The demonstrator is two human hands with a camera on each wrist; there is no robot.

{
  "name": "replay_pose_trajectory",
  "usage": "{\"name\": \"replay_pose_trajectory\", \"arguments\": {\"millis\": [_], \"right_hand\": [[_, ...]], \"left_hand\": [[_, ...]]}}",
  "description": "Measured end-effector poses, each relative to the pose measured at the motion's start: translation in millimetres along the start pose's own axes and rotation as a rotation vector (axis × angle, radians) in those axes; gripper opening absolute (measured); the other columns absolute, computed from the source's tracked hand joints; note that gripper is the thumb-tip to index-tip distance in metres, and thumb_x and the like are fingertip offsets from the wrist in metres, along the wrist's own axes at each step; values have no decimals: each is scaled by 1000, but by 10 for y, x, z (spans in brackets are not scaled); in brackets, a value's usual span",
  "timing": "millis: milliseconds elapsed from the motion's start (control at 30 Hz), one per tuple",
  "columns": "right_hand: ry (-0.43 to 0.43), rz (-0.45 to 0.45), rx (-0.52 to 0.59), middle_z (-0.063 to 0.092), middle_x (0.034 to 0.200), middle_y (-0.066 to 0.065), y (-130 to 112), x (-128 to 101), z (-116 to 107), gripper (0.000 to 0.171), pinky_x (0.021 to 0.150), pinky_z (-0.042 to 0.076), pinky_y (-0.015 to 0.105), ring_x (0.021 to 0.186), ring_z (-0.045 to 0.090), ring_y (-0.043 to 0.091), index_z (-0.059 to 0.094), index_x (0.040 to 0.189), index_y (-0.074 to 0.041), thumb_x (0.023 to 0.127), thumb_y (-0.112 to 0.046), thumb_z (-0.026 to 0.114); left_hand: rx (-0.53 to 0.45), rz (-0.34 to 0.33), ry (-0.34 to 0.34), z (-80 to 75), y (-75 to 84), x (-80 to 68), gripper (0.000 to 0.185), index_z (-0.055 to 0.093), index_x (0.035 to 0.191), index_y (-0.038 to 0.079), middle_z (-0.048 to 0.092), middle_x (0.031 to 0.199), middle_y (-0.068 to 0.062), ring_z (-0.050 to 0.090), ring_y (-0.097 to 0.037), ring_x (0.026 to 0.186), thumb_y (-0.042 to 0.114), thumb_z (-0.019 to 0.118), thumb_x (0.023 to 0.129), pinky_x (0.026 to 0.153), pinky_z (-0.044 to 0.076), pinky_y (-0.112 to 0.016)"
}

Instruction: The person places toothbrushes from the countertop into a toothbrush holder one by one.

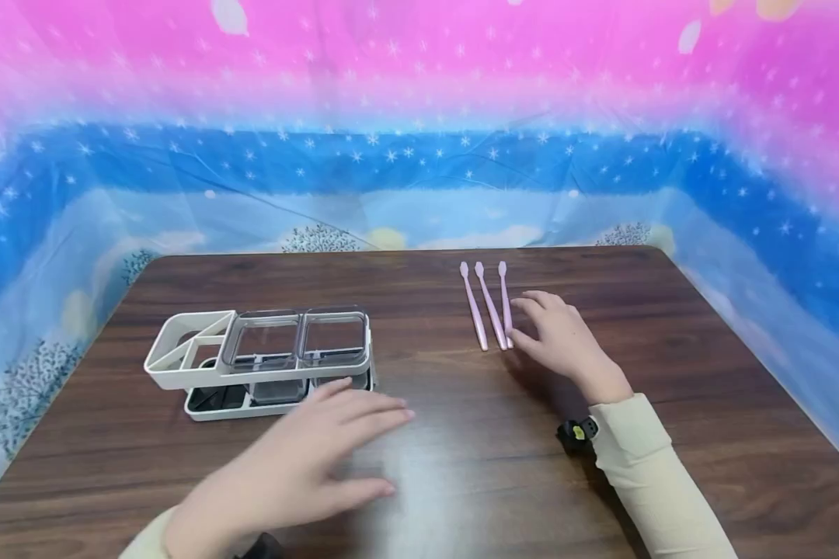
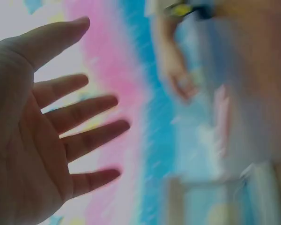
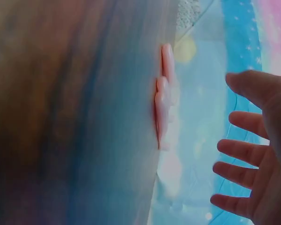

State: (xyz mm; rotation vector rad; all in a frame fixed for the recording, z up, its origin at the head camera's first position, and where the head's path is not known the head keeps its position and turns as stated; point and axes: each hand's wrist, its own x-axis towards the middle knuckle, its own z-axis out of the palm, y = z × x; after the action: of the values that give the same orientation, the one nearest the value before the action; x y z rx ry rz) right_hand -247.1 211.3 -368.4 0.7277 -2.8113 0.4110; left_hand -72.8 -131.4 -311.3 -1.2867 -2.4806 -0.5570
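Three slim pink sticks with small widened heads, shaped like toothbrushes point(image 1: 491, 312), lie side by side on the table, heads toward the back. My right hand point(image 1: 562, 334) hovers beside the rightmost one, its fingertips right at the stick's near half. Seen from the right wrist, its fingers point(image 3: 241, 176) are spread and hold nothing. My left hand point(image 1: 308, 458) is in the air in front of a white two-level rack point(image 1: 182, 378), fingers extended and apart. The left wrist view shows that palm point(image 2: 30, 154) bare. The left hand overlaps the rack's lower right corner in the head view.
Clear square frames or cups point(image 1: 335, 310) sit in the rack's right part; slanted dividers split its left end. Dark wood-grain table point(image 1: 433, 481) runs back to a pink and blue snowflake cloth point(image 1: 419, 163) on the far side and both flanks.
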Motion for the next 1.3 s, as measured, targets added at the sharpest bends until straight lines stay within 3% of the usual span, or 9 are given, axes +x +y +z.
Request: {"name": "replay_pose_trajectory", "arguments": {"millis": [67, 133, 333, 467, 600, 767, 1033, 1200, 1300], "right_hand": [[11, 22, 20, 56, 128, 21, 25, 35, 25, 44, 97, 38, 58, 121, 49, 39, 60, 125, -1, 91, -29, 64], [0, 65, 53, 59, 124, 20, 51, 76, 51, 41, 94, 41, 56, 116, 53, 38, 61, 124, 0, 93, -28, 62], [-73, 177, 130, 64, 112, 20, 155, 270, 128, 40, 88, 46, 51, 102, 61, 35, 59, 123, 2, 96, -27, 56], [-105, 258, 187, 65, 111, 21, 206, 400, 163, 41, 88, 46, 51, 102, 61, 36, 58, 125, 2, 97, -28, 53], [-124, 343, 251, 61, 117, 24, 204, 514, 207, 44, 91, 44, 52, 107, 58, 37, 55, 128, 3, 98, -29, 52], [-123, 391, 288, 56, 124, 28, 125, 654, 278, 49, 95, 42, 52, 112, 54, 40, 50, 133, 5, 97, -28, 51], [-118, 455, 292, 52, 126, 30, 102, 774, 354, 54, 96, 41, 53, 115, 51, 43, 44, 137, 7, 96, -27, 52], [-168, 488, 276, 49, 132, 32, 155, 807, 380, 58, 101, 37, 53, 123, 46, 45, 42, 137, 10, 96, -29, 52], [-200, 486, 245, 49, 133, 32, 175, 820, 395, 58, 102, 36, 53, 124, 45, 45, 43, 137, 10, 97, -31, 51]], "left_hand": [[-5, -5, 58, -198, -37, -80, 52, 60, 129, 16, 63, 122, 7, 57, -13, 112, 42, 71, 85, 98, 39, -40], [2, -50, 70, -379, -92, -186, 45, 63, 122, 19, 64, 114, 12, 58, -9, 105, 39, 74, 84, 92, 40, -34], [25, -350, -82, -810, -389, -579, 39, 63, 103, 27, 59, 96, 20, 56, -1, 87, 40, 83, 72, 75, 48, -31], [1, -544, -139, -990, -680, -814, 47, 60, 105, 22, 57, 89, 14, 52, 2, 80, 39, 85, 69, 68, 46, -26], [-113, -643, -68, -1081, -978, -1015, 61, 53, 119, 13, 53, 95, 2, 54, -1, 84, 25, 87, 69, 73, 45, -20], [-244, -675, 34, -1064, -1260, -1213, 80, 40, 135, 6, 46, 102, -7, 53, -1, 92, 9, 85, 69, 81, 41, -10], [-319, -672, 73, -938, -1550, -1417, 99, 23, 150, 8, 41, 114, -8, 44, 1, 101, 4, 82, 71, 82, 37, -10], [-407, -637, 96, -831, -1666, -1495, 100, 22, 153, 15, 40, 123, -1, 44, 2, 106, -3, 77, 72, 82, 37, -14], [-516, -623, 107, -784, -1696, -1509, 96, 22, 153, 17, 40, 132, 10, 45, 4, 112, -6, 73, 76, 85, 38, -13]]}}
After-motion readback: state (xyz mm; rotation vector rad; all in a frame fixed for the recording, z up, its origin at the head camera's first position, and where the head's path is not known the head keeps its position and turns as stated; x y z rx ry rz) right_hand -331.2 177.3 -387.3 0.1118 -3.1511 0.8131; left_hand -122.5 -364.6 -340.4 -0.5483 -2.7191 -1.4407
